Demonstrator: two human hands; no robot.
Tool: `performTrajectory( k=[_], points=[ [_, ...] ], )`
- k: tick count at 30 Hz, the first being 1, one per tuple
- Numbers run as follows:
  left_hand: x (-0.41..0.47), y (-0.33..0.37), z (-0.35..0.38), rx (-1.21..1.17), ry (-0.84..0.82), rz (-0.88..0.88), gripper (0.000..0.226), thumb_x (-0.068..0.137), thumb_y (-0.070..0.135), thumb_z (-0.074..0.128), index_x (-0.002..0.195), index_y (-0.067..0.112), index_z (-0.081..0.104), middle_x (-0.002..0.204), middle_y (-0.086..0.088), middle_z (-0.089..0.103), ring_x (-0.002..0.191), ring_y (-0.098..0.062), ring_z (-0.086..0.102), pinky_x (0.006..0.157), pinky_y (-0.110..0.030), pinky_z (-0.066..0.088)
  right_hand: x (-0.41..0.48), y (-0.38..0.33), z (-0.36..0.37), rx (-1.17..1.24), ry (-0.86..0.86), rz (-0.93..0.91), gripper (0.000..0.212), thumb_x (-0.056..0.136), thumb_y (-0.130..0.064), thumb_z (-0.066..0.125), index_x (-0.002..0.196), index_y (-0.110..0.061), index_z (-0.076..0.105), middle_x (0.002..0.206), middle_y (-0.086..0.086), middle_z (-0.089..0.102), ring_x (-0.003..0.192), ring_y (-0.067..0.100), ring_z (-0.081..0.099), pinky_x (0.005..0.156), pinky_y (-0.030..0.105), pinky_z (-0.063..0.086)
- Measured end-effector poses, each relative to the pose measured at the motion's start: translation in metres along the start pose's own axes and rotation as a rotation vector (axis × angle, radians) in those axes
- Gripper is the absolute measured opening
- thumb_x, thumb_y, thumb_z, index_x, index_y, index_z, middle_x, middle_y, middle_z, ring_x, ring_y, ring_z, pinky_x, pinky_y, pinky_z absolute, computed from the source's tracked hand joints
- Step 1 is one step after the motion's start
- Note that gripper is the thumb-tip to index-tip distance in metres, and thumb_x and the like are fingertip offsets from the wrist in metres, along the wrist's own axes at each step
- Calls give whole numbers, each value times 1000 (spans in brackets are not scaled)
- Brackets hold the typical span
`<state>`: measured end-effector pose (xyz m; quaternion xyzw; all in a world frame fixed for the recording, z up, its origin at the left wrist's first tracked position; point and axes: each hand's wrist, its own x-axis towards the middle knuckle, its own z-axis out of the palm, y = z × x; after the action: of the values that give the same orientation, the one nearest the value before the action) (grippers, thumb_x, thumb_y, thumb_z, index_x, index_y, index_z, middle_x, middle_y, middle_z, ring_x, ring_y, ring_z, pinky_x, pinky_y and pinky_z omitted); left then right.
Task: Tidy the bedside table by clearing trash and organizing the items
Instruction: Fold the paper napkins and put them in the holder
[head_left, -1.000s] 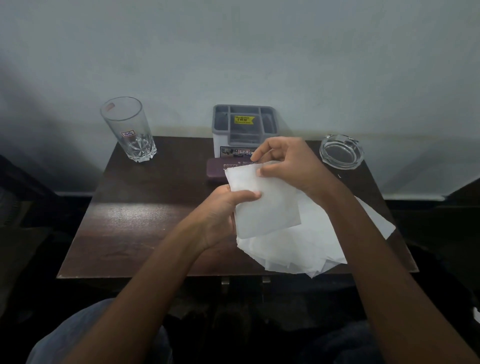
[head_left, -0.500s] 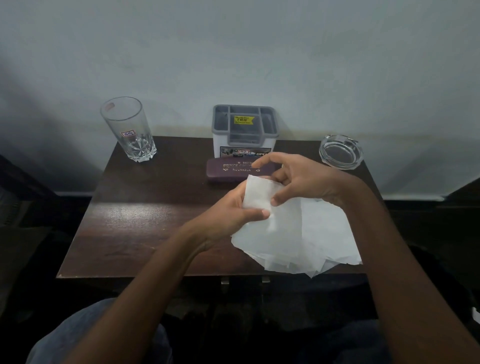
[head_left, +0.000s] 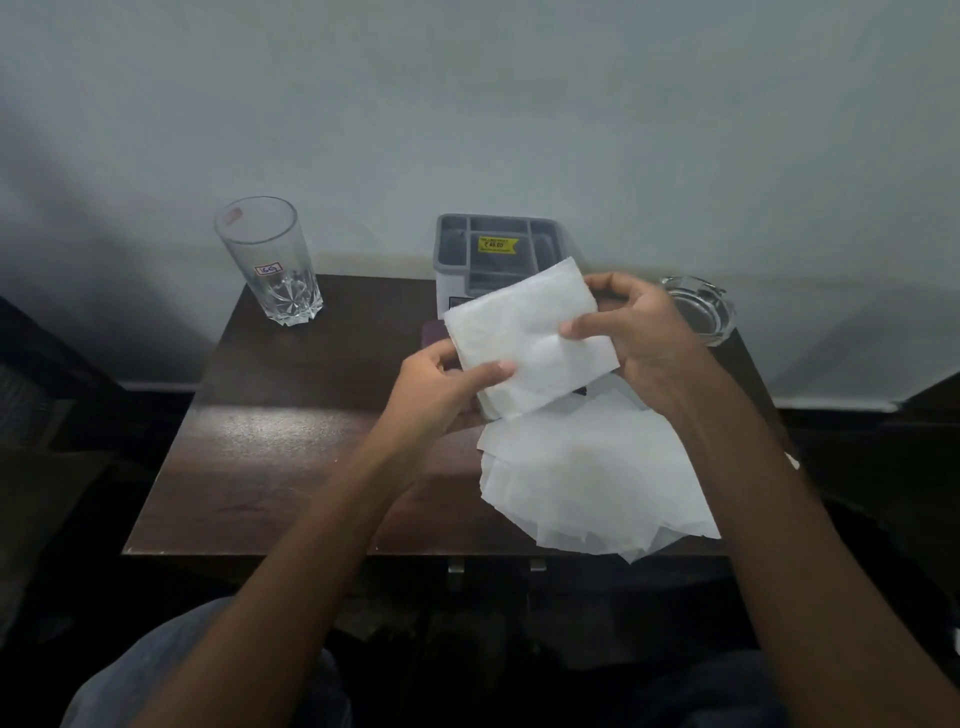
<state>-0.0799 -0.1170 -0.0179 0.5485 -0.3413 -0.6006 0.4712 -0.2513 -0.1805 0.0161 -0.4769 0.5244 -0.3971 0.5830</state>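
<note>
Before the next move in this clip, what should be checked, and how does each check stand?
1. Grip on the folded white paper napkin: ok; left hand and right hand pinch opposite edges.
2. Napkin held clear of the loose pile of white paper sheets: ok.
3. Pile tidy: not ok; sheets are fanned and overhang the dark wooden table's front edge.
4. Free slot in the grey plastic compartment organiser: cannot tell; the napkin hides its front.
5. Tall clear drinking glass upright, away from the hands: ok.
6. Room behind the right hand: not ok; clear glass ashtray sits close.
</note>
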Motion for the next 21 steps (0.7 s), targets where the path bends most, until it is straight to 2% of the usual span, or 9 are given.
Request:
performTrajectory(
  k=[2,4,9,11,13,15,18,21],
  points=[
    [1,-1,0,-13,57,34,30,82,6,68,111,4,61,108,-12,69,96,-28,68,75,-37,59,0,2,3,22,-7,-2,35,70,18,61,93,-8,59,88,8,66,81,28,62,74,42,52],
    [1,-1,-1,-30,87,52,25,83,5,66,107,8,62,107,-9,69,95,-24,68,70,-30,59,0,3,1,58,-31,9,32,71,17,61,89,-9,60,86,7,67,82,28,64,77,46,53],
    [0,3,0,-94,45,96,24,89,1,56,99,22,61,108,0,66,98,-17,64,66,-24,57,2,3,-4,88,-67,47,19,77,15,53,79,-3,59,83,12,61,80,29,56,69,42,51],
    [-1,6,2,-134,0,75,31,91,-5,46,86,20,62,111,-5,62,98,-23,62,61,-27,57,2,3,-4,57,-46,18,28,80,15,45,66,-6,58,77,11,58,76,27,50,60,34,47],
    [-3,9,3,-182,-28,23,34,90,-9,38,76,14,59,108,-9,61,91,-25,62,54,-24,55,1,3,-5,55,-40,-2,40,81,14,41,56,-12,61,76,10,59,74,27,52,57,29,47],
    [-4,13,4,-238,-26,-44,32,90,-2,35,73,10,60,104,-11,63,85,-26,63,53,-24,56,1,5,-4,50,-33,-22,46,80,15,40,52,-14,62,76,9,62,74,25,56,56,27,48],
    [-3,14,5,-292,25,-103,31,91,14,35,81,7,63,99,-12,67,82,-27,66,58,-30,59,3,7,-3,29,-3,-49,40,79,16,35,58,-9,60,80,10,66,75,24,58,58,28,46],
    [-5,9,6,-155,115,-32,9,87,7,56,93,6,63,96,-9,66,83,-23,67,60,-29,60,4,7,-2,140,-16,-27,36,80,13,31,69,-4,61,84,15,66,74,29,54,57,26,49]
  ],
)
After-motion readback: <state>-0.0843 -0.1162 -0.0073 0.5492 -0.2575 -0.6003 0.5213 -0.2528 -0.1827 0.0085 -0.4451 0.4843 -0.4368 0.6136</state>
